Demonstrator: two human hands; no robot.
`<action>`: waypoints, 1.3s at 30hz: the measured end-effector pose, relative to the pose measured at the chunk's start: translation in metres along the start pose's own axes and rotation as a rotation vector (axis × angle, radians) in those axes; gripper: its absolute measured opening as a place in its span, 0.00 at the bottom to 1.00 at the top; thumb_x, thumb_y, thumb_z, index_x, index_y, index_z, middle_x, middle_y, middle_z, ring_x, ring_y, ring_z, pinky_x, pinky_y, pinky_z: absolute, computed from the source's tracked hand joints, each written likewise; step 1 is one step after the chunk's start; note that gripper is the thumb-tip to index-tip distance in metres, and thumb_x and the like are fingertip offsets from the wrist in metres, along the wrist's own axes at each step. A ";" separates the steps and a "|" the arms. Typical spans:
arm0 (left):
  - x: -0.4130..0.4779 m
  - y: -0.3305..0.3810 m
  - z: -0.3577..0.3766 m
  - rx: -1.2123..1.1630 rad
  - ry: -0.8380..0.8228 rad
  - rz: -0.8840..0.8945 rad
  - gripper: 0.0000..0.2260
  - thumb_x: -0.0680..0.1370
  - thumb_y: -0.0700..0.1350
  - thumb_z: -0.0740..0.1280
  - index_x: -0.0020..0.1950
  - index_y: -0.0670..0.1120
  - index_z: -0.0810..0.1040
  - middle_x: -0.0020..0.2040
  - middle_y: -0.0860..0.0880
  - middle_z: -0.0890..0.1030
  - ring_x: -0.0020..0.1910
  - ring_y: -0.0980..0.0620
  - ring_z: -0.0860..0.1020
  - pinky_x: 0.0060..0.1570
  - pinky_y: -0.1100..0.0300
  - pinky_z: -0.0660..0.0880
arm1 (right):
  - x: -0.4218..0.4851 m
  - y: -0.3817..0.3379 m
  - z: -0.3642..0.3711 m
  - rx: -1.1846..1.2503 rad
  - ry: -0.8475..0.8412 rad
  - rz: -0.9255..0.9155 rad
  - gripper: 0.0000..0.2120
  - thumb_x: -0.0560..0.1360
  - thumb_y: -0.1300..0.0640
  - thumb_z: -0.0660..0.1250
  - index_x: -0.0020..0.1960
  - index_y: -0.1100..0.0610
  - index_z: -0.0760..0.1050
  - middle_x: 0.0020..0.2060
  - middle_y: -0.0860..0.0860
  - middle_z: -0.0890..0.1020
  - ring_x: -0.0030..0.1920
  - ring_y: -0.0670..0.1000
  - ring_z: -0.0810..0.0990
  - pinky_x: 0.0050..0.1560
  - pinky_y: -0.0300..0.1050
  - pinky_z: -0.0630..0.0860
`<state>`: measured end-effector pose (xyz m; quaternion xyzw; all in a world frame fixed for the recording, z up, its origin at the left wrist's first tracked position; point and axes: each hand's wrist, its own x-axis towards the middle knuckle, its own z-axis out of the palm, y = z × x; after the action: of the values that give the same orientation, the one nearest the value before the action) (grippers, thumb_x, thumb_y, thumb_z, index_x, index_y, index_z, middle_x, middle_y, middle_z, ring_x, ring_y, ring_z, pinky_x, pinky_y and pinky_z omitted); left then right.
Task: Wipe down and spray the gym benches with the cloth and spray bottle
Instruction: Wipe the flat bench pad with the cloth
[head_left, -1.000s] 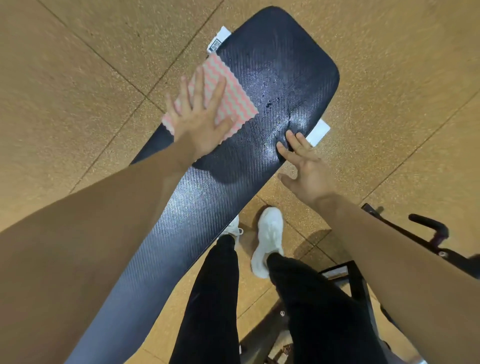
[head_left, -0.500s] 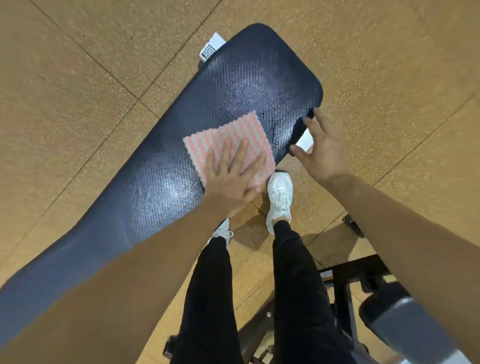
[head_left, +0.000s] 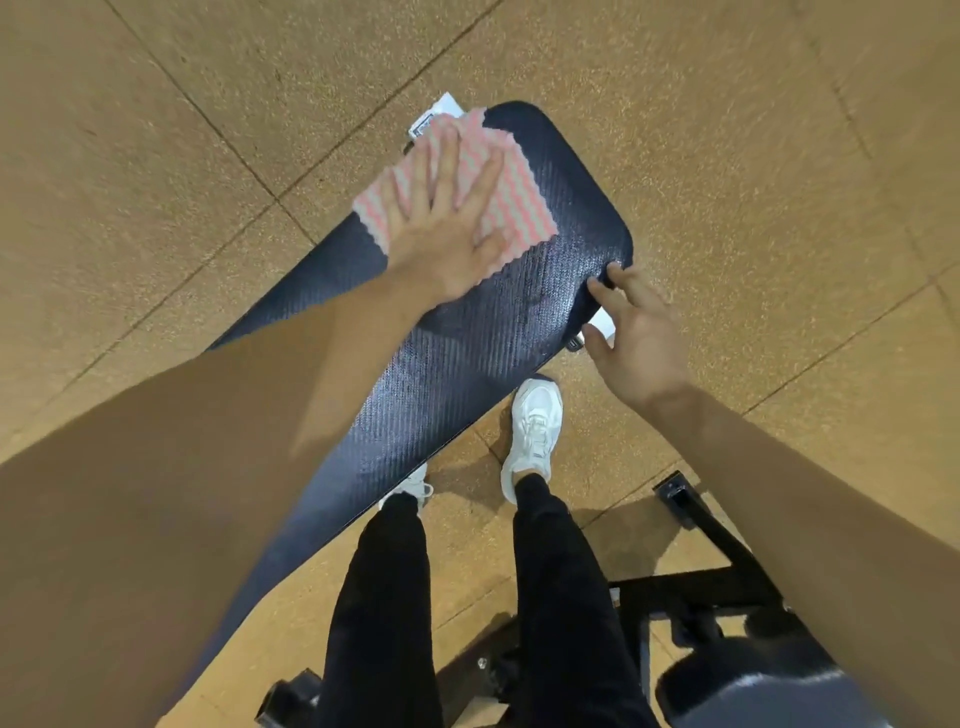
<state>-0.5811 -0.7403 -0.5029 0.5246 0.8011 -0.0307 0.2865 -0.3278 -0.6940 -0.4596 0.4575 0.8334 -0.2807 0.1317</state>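
Note:
A long dark blue padded bench (head_left: 467, 353) runs diagonally from lower left to upper centre, its surface shiny and damp. A pink-and-white striped cloth (head_left: 514, 197) lies flat on the bench's far left corner. My left hand (head_left: 447, 228) presses it down with straight, spread fingers. My right hand (head_left: 634, 332) touches the bench's right edge near its far end, fingers loosely bent against the side of the pad. No spray bottle is in view.
My legs in black trousers and white shoes (head_left: 532, 431) stand beside the bench. A black metal frame (head_left: 701, 545) and another dark pad (head_left: 753, 691) sit at lower right. White tags (head_left: 434, 117) stick out at the bench's end. Tan speckled floor lies all around.
My left hand has slid the cloth from the bench's near right edge up to its far left corner. My right hand stays at the bench's right edge.

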 end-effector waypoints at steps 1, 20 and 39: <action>0.004 0.003 -0.003 -0.005 -0.009 -0.004 0.34 0.83 0.65 0.50 0.83 0.61 0.36 0.83 0.44 0.32 0.81 0.39 0.33 0.74 0.32 0.33 | 0.002 0.001 -0.001 0.005 0.026 -0.005 0.22 0.81 0.55 0.66 0.74 0.58 0.72 0.74 0.56 0.71 0.75 0.59 0.68 0.76 0.59 0.64; -0.147 -0.036 0.029 -0.253 0.193 -0.318 0.37 0.75 0.54 0.69 0.82 0.47 0.61 0.83 0.46 0.59 0.82 0.42 0.55 0.76 0.40 0.61 | 0.061 -0.091 0.019 -0.022 0.073 -0.505 0.21 0.79 0.56 0.65 0.70 0.63 0.73 0.72 0.60 0.72 0.73 0.63 0.68 0.72 0.62 0.67; -0.142 -0.018 0.012 -0.082 -0.024 -0.431 0.56 0.68 0.67 0.76 0.84 0.45 0.50 0.85 0.45 0.48 0.84 0.40 0.46 0.81 0.41 0.51 | 0.143 -0.084 0.013 -0.512 -0.071 -0.435 0.37 0.80 0.29 0.39 0.83 0.46 0.38 0.83 0.51 0.42 0.82 0.61 0.39 0.78 0.69 0.42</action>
<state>-0.5507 -0.8691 -0.4479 0.3289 0.8917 -0.0649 0.3041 -0.4769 -0.6391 -0.5091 0.2111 0.9499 -0.0996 0.2080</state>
